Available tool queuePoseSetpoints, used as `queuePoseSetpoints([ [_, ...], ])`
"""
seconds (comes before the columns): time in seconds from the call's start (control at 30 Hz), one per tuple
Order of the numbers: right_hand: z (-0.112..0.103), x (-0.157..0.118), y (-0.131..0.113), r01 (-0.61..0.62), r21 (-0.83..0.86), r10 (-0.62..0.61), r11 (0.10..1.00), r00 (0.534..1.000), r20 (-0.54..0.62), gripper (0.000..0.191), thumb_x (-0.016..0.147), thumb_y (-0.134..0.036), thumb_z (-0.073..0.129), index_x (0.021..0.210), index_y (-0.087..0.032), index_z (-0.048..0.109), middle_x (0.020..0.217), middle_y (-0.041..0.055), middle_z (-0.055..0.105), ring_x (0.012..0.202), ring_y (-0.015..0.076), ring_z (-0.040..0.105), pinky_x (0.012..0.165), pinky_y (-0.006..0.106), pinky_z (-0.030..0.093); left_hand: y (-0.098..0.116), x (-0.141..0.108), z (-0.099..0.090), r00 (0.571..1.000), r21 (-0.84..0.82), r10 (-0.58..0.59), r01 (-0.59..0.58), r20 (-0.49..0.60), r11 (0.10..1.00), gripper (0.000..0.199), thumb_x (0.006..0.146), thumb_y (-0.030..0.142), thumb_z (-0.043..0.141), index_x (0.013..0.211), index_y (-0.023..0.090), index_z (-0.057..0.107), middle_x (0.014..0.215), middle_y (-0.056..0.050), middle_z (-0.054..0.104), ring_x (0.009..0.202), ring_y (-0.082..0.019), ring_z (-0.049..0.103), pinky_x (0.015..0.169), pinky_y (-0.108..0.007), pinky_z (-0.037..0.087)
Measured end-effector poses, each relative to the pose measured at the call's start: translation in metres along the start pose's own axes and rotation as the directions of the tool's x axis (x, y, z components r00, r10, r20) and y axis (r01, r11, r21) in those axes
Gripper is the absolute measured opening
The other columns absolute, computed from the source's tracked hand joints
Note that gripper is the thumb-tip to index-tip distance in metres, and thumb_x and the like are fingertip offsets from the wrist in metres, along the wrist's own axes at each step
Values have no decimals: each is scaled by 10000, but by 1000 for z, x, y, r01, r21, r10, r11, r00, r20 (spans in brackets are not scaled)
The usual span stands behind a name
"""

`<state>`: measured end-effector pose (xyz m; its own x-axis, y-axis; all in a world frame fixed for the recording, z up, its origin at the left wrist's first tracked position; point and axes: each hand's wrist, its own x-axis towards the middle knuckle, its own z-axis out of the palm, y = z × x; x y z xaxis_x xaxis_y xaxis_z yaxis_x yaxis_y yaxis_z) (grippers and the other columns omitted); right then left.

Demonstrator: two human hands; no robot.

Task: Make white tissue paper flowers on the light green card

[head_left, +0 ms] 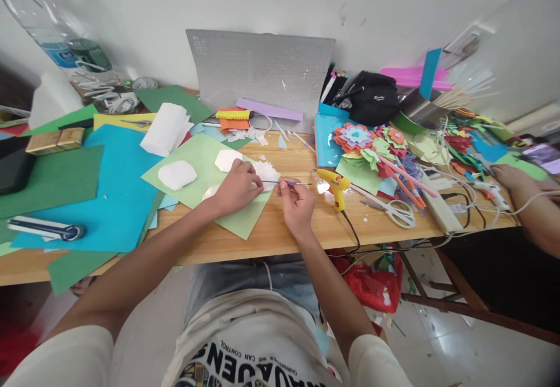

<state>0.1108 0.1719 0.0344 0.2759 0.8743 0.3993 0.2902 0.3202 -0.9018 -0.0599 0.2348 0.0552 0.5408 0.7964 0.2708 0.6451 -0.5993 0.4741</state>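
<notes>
1. Right hand point(298, 206) pinches a thin blue rod point(301, 183) – thumb and fingertips closed around its middle
2. Left hand point(238, 186) curls at the rod's left end, over a pale green sheet point(196, 159); whether it grips anything, I cannot tell
3. A metal pot point(417, 110) holds slender sticks point(455, 98); a red plastic bag point(371, 288) contains scraps
4. White cut-outs point(177, 175) are rounded, many-sided – nearby paper flowers point(355, 136) have layered, pointed petals

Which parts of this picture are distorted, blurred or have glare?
Head view: the bottles at upper left lean and look stretched, probably from a wide lens; the red thing at lower left is blurred; the floor at lower right has glare; the left hand and right hand look clearer.
</notes>
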Motion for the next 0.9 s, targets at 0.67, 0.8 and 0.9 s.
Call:
queuePoseSetpoints([
  [0.67, -8, -5, -4, 67, -63, -67, 996, 998, -8, 178, 925, -315, 552, 947, -201, 686, 900, 60, 720, 748, 170, 689, 696, 315, 588, -10, 1, -3, 996, 110, -74, 80, -59, 991, 195, 844, 270, 591, 800, 175, 755, 876, -98, 525, 958, -271, 411, 883, -429, 433],
  [0.8, -19, -11, -3, 125, -190, -140, 974, 988, -71, 136, 908, -283, 569, 915, -206, 680, 874, 55, 714, 744, 178, 686, 706, 326, 584, -13, 0, -1, 996, 105, -69, 75, -56, 992, 189, 840, 263, 589, 808, 173, 753, 873, -99, 535, 954, -271, 412, 879, -427, 434],
  [0.9, -23, -14, 0, 114, -208, -128, 971, 990, -52, 140, 909, -283, 563, 893, -202, 675, 840, 55, 716, 723, 176, 684, 692, 322, 586, -14, 1, 0, 996, 110, -66, 73, -60, 991, 194, 839, 266, 585, 800, 177, 753, 871, -101, 535, 960, -275, 413, 881, -434, 431],
])
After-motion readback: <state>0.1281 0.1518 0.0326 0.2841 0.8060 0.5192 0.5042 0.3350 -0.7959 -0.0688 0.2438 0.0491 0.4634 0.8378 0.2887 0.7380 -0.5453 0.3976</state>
